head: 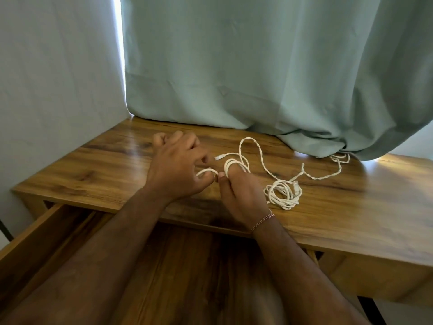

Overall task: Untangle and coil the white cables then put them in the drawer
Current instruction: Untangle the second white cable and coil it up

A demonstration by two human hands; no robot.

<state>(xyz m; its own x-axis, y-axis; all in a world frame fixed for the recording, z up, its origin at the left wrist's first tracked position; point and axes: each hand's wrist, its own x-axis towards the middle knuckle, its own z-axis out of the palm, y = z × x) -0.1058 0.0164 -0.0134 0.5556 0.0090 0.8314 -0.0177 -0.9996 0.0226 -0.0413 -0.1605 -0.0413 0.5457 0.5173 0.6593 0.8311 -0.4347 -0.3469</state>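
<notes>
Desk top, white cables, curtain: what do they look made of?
Desk top: wood or wood-look laminate, glossy; bold grain and window glare show, which one I cannot tell.
White cables: look plastic-jacketed and smooth; clear plastic plug at one end, and two strands twist together farther out.
Curtain: woven fabric, matte pale green; soft folds bunch on the desk.

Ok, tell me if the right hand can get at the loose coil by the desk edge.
Probably yes: the loose coil lies uncovered just right of the right hand, but that hand has cable loops wound round its fingers.
</notes>
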